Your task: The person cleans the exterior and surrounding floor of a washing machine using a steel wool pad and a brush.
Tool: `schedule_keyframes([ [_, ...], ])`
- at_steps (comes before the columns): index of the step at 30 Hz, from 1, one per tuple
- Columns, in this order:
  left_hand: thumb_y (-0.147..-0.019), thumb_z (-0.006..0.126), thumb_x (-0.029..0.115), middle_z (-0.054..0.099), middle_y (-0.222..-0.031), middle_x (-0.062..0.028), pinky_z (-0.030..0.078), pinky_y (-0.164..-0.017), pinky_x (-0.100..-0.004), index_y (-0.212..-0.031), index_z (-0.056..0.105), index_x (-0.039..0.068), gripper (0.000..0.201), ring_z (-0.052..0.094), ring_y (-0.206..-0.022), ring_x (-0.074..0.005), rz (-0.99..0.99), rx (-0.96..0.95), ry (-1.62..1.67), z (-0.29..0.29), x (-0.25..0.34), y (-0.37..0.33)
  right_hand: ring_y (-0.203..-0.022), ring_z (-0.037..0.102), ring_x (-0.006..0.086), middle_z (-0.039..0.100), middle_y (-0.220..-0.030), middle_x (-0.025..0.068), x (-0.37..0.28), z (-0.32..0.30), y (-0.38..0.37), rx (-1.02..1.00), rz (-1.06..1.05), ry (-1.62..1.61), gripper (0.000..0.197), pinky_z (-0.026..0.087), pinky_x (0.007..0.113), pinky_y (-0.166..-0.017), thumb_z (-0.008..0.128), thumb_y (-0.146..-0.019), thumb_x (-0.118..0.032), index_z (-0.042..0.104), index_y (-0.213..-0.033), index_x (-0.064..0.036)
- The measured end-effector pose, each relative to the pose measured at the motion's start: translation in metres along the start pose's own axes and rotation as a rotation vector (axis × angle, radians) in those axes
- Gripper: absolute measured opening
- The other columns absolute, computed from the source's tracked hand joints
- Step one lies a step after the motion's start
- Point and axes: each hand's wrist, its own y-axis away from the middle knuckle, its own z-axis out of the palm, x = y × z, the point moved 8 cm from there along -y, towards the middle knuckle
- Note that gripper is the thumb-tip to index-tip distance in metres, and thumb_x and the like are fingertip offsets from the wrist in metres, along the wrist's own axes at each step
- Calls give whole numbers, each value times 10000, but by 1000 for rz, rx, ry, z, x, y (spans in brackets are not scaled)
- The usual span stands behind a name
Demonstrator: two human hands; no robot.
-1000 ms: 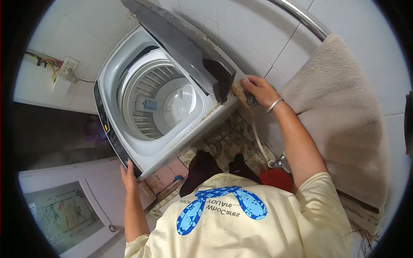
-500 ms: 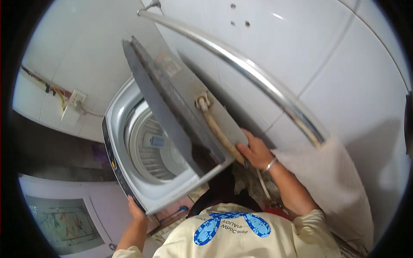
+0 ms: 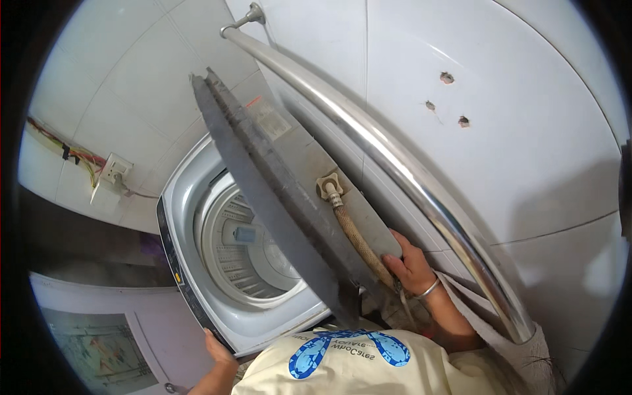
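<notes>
A top-loading washing machine (image 3: 263,327) stands tilted across the view in front of my body. Its grey lid (image 3: 253,181) is raised, so the drum (image 3: 227,263) shows, with a blue piece (image 3: 244,234) on its inner wall. My left hand (image 3: 218,349) grips the near front corner, its fingers partly hidden. At the near rear corner, my right hand (image 3: 413,264) is wrapped round the edge of the grey back panel (image 3: 306,155), thumb on top. Beside that thumb runs a braided hose (image 3: 356,240), joined to the panel by a pale star-shaped nut (image 3: 328,187).
A chrome rail (image 3: 388,148) crosses above the machine's back, along the tiled wall (image 3: 540,131). A pale towel (image 3: 526,359) hangs from its near end. At the left are a wall socket (image 3: 117,168) with a plugged-in cord and a pale door (image 3: 141,299) with a glass pane.
Both hands and the machine's near end sit lower in the picture, closer to my body. My right hand is also farther right. Both grips stay on the machine.
</notes>
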Motion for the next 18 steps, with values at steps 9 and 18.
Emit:
schedule_keyframes([
  [9,-856,432,395,553,-1010,-132,385,-806,-320,-1037,527,-68,506,506,-885,-213,57,128,49,-26,-29,-33,-809,597,294,590,-895,220,26,1,4,83,-79,42,469,438,318,-732,518,-833,-270,419,-1142,68],
  [18,-832,461,434,600,-886,-153,414,-740,-325,-963,576,-67,531,547,-796,-224,176,236,-223,-23,-15,-33,-654,564,198,595,-753,95,11,-35,32,457,-92,253,331,439,293,-608,527,-837,-281,507,-951,29],
])
